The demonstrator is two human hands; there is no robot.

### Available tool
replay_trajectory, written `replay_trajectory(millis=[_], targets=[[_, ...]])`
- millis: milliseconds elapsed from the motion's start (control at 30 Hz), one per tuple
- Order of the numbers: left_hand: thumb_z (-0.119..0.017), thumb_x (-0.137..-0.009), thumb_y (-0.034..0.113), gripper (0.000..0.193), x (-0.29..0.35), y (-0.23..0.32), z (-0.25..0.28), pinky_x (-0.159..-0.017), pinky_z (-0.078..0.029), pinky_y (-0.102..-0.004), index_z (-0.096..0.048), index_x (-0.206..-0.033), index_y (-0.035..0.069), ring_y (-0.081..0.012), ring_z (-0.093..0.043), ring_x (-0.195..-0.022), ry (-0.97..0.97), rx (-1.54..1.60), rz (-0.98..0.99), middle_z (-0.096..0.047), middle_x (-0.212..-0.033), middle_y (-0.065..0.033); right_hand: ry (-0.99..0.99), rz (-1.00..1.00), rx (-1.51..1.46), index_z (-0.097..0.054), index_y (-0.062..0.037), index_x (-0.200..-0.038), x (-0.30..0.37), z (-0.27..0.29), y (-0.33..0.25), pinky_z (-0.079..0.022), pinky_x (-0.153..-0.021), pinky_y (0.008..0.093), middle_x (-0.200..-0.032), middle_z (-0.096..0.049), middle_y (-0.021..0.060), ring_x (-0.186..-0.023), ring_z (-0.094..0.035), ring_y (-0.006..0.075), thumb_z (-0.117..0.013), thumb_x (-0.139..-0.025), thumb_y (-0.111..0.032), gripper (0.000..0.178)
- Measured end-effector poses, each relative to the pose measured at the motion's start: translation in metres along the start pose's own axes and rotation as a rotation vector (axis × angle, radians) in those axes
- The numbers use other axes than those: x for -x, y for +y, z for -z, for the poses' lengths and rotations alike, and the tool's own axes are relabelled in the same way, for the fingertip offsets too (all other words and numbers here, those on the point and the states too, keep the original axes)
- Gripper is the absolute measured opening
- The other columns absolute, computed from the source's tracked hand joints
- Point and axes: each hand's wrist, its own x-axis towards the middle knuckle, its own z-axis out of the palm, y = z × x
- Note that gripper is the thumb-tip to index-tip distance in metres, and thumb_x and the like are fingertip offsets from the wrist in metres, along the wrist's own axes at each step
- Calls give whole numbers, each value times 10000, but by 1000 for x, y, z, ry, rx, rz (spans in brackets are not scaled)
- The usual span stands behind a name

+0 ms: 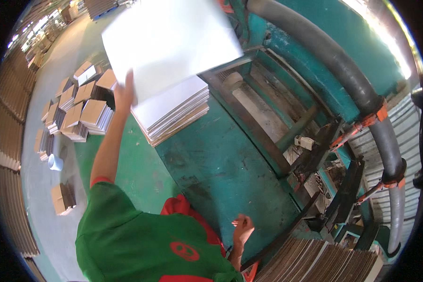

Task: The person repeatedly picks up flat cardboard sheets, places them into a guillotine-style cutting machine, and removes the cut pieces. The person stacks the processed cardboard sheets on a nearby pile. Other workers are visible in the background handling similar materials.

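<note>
My left hand (124, 92) grips the near left edge of a large white sheet (174, 47), which is raised and tilted and slightly smeared by motion. Below that sheet lies a stack of white-faced cardboard sheets (174, 108), its brown and white edges facing me. The stack rests at the far left end of a green metal table (221, 155). My right hand (243, 229) hovers over the near part of this table with its fingers curled in, and I see nothing in it.
Green machinery with an open frame (268, 108) and a thick grey hose (333, 56) stands to the right. Brown cardboard (315, 263) is stacked at the lower right. Several cardboard bundles (94, 113) and a white bucket (55, 162) sit on the floor at left, beside tall cardboard piles (7, 136).
</note>
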Motion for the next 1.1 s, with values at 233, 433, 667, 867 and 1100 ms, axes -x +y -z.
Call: replay_trajectory(millis=[233,433,667,867,1100], targets=[[-736,-790,518,840,37,-220,40,-958,-443,-420,-491,-1287,-114,-330,-571,-1154,-104,-172,421,-586,-1241,-260,144,-18,-87,-615,41,-812,9,-10,-34,-524,-558,285,-659,-654,94,-583,-629,138,-553,-936,-98,197],[-764,-788,451,1019,1,-266,-26,-1087,-354,-458,-233,-1429,-138,-378,-453,-1276,-210,-238,595,-467,-1374,-282,253,-214,-115,-631,42,-897,69,-50,-22,-543,-611,299,-703,-663,102,-676,-669,167,-566,-935,-115,175],[-691,-869,309,750,54,-188,-55,-1032,-413,-495,-326,-1395,-83,-413,-497,-1221,93,-184,-515,-434,-1392,-285,560,-466,191,-648,34,-905,224,-88,-11,-536,-635,321,-739,-692,113,-684,-675,165,-600,-904,-200,239],[-592,-958,255,732,255,45,-59,-1060,-348,-466,-151,-1484,2,-352,-456,-1255,-980,423,-602,-333,-1445,-253,874,-718,-199,-657,41,-933,293,-94,-1,-544,-661,315,-752,-686,116,-694,-663,156,-580,-914,-178,232],[-721,-834,197,601,444,317,3,-841,-438,-347,-472,-1352,21,-250,-521,-989,-1442,1014,-1180,-501,-1098,-142,582,-445,138,-632,-63,-1068,320,-41,28,-545,-759,397,-891,-693,161,-841,-686,316,-622,-893,-257,262]])
